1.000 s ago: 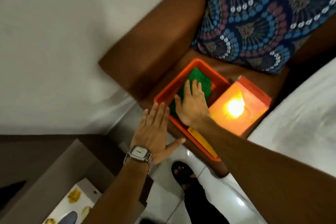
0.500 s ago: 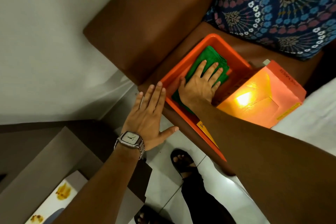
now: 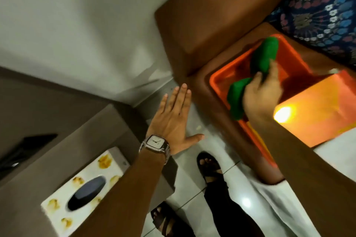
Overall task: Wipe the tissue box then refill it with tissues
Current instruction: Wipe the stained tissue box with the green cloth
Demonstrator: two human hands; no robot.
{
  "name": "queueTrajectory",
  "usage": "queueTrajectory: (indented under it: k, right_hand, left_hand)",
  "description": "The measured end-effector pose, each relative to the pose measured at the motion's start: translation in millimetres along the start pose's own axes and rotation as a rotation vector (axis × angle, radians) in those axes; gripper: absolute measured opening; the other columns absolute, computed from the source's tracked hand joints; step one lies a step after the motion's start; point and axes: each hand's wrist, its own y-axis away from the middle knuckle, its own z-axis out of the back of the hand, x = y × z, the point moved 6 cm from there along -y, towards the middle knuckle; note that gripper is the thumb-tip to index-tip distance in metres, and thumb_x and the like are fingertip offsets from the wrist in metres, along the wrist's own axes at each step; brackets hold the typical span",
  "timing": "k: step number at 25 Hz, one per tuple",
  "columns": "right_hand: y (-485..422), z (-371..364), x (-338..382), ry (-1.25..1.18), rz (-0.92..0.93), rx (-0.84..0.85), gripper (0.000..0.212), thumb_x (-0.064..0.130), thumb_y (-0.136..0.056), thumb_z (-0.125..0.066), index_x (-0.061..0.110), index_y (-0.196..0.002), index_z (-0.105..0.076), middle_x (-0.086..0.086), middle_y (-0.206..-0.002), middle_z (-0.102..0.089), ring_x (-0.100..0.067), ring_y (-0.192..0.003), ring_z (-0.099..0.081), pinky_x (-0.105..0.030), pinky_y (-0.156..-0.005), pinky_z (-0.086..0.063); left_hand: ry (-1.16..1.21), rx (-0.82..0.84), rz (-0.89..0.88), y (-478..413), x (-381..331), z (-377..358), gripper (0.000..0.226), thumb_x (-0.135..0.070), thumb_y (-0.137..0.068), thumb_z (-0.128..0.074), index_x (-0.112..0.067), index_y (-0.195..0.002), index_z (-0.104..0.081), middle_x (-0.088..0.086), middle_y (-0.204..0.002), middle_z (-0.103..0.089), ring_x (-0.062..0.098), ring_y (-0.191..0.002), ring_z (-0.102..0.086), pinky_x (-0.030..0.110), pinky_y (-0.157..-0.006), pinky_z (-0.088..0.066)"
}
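A white tissue box (image 3: 84, 188) with yellow prints and a dark oval slot lies on a grey-brown surface at the lower left. My right hand (image 3: 263, 94) is closed around a green cloth (image 3: 264, 56) and holds it bunched above an orange tray (image 3: 217, 81) at the right. The cloth droops on both sides of my fist. My left hand (image 3: 173, 121), with a silver watch on the wrist, hovers flat with fingers spread above the floor, between the tissue box and the tray. It holds nothing.
An orange packet (image 3: 316, 111) with a bright glare leans in the tray's right part. The tray sits on a brown sofa seat (image 3: 210, 106) beside a patterned blue cushion (image 3: 323, 9). My sandalled feet (image 3: 209, 165) stand on pale tiles. A white wall fills the upper left.
My right hand, flat on the folded cloth before, has closed on it and lifted it off the tray floor. The view has swung left and down, so the tissue box shows more fully.
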Motion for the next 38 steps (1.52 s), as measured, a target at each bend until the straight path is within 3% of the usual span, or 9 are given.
queueTrajectory:
  k: [3,7,10,15,18,21,28,35,38]
  right_hand:
    - [76.3,-1.4,31.5,-0.18,0.154,0.08,0.053,0.018,-0.1,-0.042,0.01,-0.152,-0.037,-0.012,-0.153,-0.048,-0.023,-0.14,-0.046,-0.041,-0.116,-0.034]
    - [202.5,-53.2,52.5,-0.307,0.216,0.465,0.054,0.019,-0.104,-0.039,0.02,-0.156,-0.029,-0.011,-0.157,-0.041,-0.027,-0.143,-0.041,-0.053,-0.115,-0.035]
    - [286.6,-99.8,48.3,-0.172,0.328,0.616,0.053,0.011,-0.106,-0.039,0.016,-0.157,-0.026,-0.007,-0.163,-0.032,-0.022,-0.147,-0.034,-0.045,-0.118,-0.032]
    - [388.8,-177.8,29.5,0.128,0.574,0.915,0.056,0.02,-0.106,-0.038,0.014,-0.158,-0.021,-0.008,-0.168,-0.016,-0.025,-0.154,-0.012,-0.041,-0.125,-0.016]
    - [410.1,-202.0,21.7,0.468,0.826,0.898,0.055,0.036,-0.101,-0.04,0.013,-0.152,-0.036,-0.015,-0.167,-0.015,-0.035,-0.154,-0.006,-0.058,-0.122,-0.013]
    - [410.1,-218.8,29.6,0.624,0.909,0.761,0.054,0.051,-0.095,-0.04,0.012,-0.131,-0.05,-0.017,-0.166,-0.019,-0.034,-0.154,-0.007,-0.06,-0.122,-0.008]
    - [419.5,-241.5,26.2,0.78,1.036,0.633,0.074,0.056,-0.1,-0.022,0.012,-0.159,-0.01,-0.015,-0.168,-0.009,-0.034,-0.155,-0.002,-0.059,-0.122,-0.007]
    - [458.2,-255.5,29.3,0.825,1.169,0.74,0.078,0.062,-0.1,-0.012,0.011,-0.159,-0.01,-0.016,-0.168,-0.006,-0.036,-0.154,0.0,-0.059,-0.122,-0.005]
    - [505.5,-269.3,31.3,0.761,1.226,0.827,0.074,0.058,-0.101,-0.013,0.012,-0.16,-0.009,-0.016,-0.168,-0.004,-0.034,-0.155,0.002,-0.058,-0.123,-0.002]
  left_hand:
    - [0.027,0.023,0.086,64.9,31.9,-6.5,0.122,-0.089,-0.075,-0.031,-0.008,-0.153,0.015,0.014,-0.163,0.017,0.028,-0.15,0.014,0.047,-0.121,0.003]
    - [0.027,0.047,0.225,171.3,88.9,-30.8,0.128,-0.094,-0.068,-0.032,-0.011,-0.149,0.022,0.01,-0.16,0.025,0.026,-0.149,0.019,0.044,-0.119,0.012]
    - [-0.034,0.08,0.377,259.4,133.7,-55.0,0.141,-0.1,-0.056,-0.031,-0.008,-0.148,0.023,0.01,-0.159,0.027,0.027,-0.15,0.018,0.046,-0.119,0.014]
    - [-0.057,0.185,0.608,381.3,193.8,-113.1,0.155,-0.1,-0.045,-0.043,-0.004,-0.145,0.027,0.015,-0.159,0.025,0.032,-0.15,0.015,0.052,-0.12,0.006]
    - [0.013,0.158,0.707,411.2,222.6,-137.9,0.161,-0.096,-0.042,-0.055,-0.005,-0.148,0.025,0.015,-0.161,0.022,0.031,-0.149,0.017,0.052,-0.12,0.008]
    - [0.098,0.089,0.727,419.1,240.3,-155.5,0.165,-0.095,-0.037,-0.059,-0.007,-0.148,0.024,0.014,-0.162,0.021,0.029,-0.149,0.016,0.052,-0.119,0.008]
    - [0.267,0.003,0.679,408.5,258.7,-181.3,0.163,-0.097,-0.035,-0.055,-0.012,-0.151,0.02,0.009,-0.163,0.022,0.023,-0.148,0.018,0.058,-0.118,0.004]
    - [0.322,-0.035,0.682,398.7,257.8,-177.0,0.157,-0.081,-0.033,-0.071,-0.015,-0.152,0.007,0.01,-0.164,0.001,0.027,-0.151,0.004,0.06,-0.117,-0.01]
    - [0.259,-0.015,0.704,397.4,255.8,-175.0,0.158,-0.083,-0.034,-0.07,-0.015,-0.152,0.011,0.01,-0.165,0.008,0.026,-0.151,0.007,0.06,-0.117,-0.009]
